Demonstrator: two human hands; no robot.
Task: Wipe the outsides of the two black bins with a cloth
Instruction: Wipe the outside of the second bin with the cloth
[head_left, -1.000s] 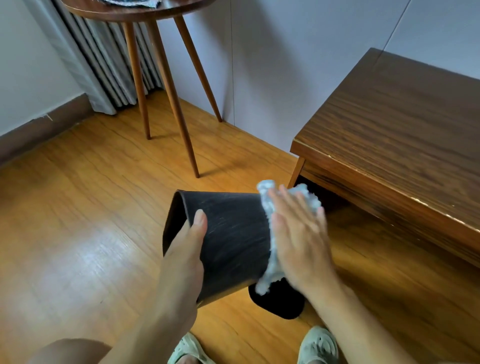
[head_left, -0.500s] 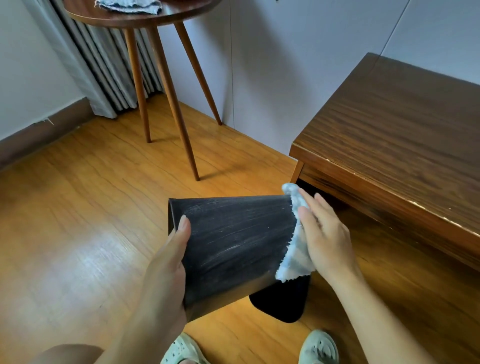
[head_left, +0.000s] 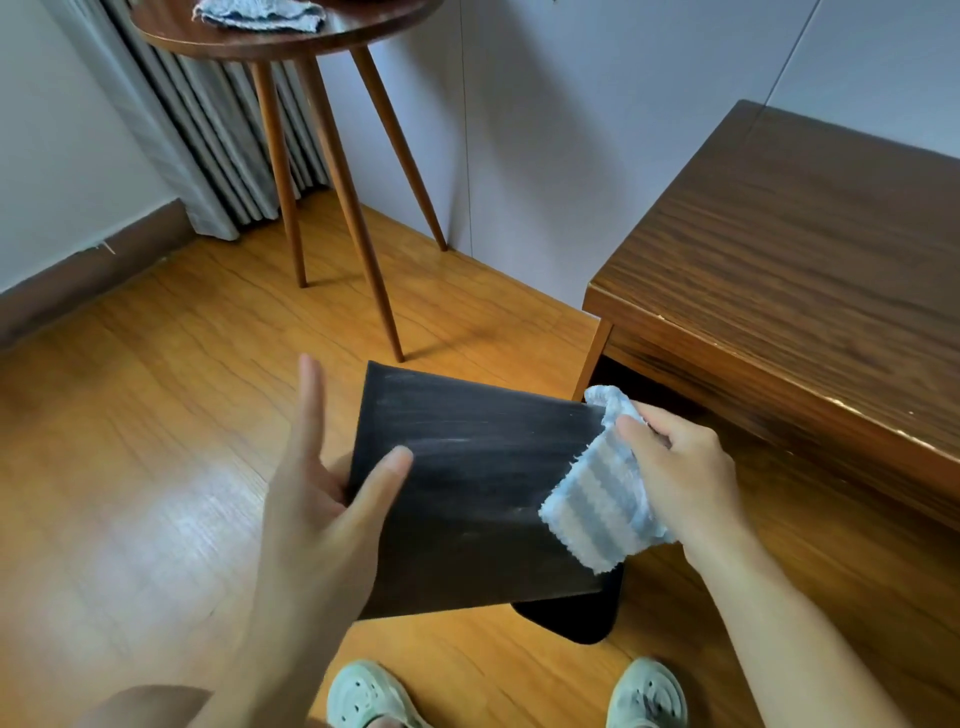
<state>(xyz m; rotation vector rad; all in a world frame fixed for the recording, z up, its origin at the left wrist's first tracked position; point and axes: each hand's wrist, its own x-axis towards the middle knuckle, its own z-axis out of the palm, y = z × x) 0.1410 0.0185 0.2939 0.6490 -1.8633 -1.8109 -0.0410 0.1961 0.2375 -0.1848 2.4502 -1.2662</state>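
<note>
A black bin (head_left: 483, 493) lies on its side in the air above the wooden floor, one flat, streaked side facing up. My left hand (head_left: 322, 519) holds its left edge, thumb on the upper side and one finger pointing straight out past the rim. My right hand (head_left: 685, 467) grips a blue-and-white striped cloth (head_left: 597, 509) at the bin's right end, the cloth hanging over that edge. A second black bin (head_left: 576, 618) stands on the floor beneath, mostly hidden by the first.
A dark wooden desk (head_left: 805, 291) fills the right side, close to my right hand. A three-legged round table (head_left: 291, 36) with another cloth (head_left: 260, 13) stands at the back left, by a grey curtain (head_left: 208, 130). My two pale shoes (head_left: 363, 696) are at the bottom edge.
My right hand slid the cloth rightward along the bin to its end and now bunches it. The bin turned so a flat side faces up. My left fingers spread out.
</note>
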